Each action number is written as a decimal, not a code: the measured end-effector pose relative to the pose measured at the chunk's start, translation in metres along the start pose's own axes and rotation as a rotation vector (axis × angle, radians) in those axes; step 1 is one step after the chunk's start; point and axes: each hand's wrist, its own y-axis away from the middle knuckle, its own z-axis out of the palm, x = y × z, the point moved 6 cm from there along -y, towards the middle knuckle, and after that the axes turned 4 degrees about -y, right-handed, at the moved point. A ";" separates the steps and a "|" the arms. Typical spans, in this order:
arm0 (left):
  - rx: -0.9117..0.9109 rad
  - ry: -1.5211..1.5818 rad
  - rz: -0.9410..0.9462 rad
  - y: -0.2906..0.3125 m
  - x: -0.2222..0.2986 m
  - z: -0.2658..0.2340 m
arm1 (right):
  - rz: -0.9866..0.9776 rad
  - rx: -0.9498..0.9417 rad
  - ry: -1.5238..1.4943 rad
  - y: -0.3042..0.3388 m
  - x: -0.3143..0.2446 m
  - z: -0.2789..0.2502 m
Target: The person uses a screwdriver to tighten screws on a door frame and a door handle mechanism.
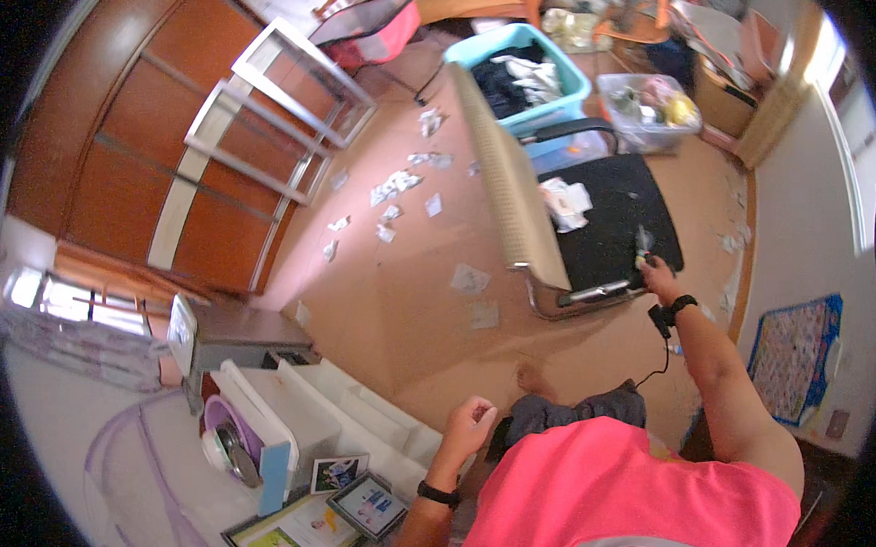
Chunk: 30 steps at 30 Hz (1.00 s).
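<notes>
My right hand (660,279) is at the near right edge of an office chair's black seat (606,253). Its fingers are closed around the handle end of a small hand tool (642,242) with a grey, pointed tip over the seat; the exact kind is unclear. Crumpled white paper (566,203) lies on the seat beside the beige backrest (507,175). My left hand (470,425) hangs apart from everything in front of my body, fingers curled in, nothing visible in them. Both wrists wear black bands.
Paper scraps (396,186) litter the brown floor. Behind the chair stand a turquoise tub (576,85) with clothes and a clear plastic bin (626,137). White frames (250,126) lean against the wooden wardrobe at left. Picture frames (369,505) and white drawers (298,413) are at lower left.
</notes>
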 end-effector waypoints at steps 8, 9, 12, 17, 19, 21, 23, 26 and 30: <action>-0.083 -0.123 -0.077 -0.005 -0.109 -0.052 | -0.236 0.150 0.617 0.073 -0.004 0.027; -0.173 -0.101 -0.039 -0.011 -0.120 -0.045 | -0.063 0.082 1.052 0.063 0.052 0.020; -0.296 -0.090 -0.071 -0.030 -0.132 -0.054 | -0.401 -0.680 1.671 0.073 0.131 0.061; -0.492 -0.120 -0.113 -0.065 -0.172 -0.088 | -0.361 -0.833 1.542 0.070 0.182 0.118; -0.514 -0.141 -0.078 -0.091 -0.182 -0.120 | -0.625 -0.895 1.489 0.077 0.176 0.153; -0.529 -0.231 -0.067 -0.122 -0.191 -0.151 | -0.402 -0.986 1.480 0.082 0.139 0.214; -0.541 -0.167 -0.086 -0.148 -0.206 -0.182 | 0.078 -0.797 0.919 0.081 0.096 0.249; -0.582 -0.208 -0.040 -0.190 -0.213 -0.239 | -0.115 -0.619 0.874 0.064 -0.018 0.332; -0.676 -0.067 -0.051 -0.246 -0.221 -0.290 | -0.268 -0.755 0.877 0.093 -0.263 0.459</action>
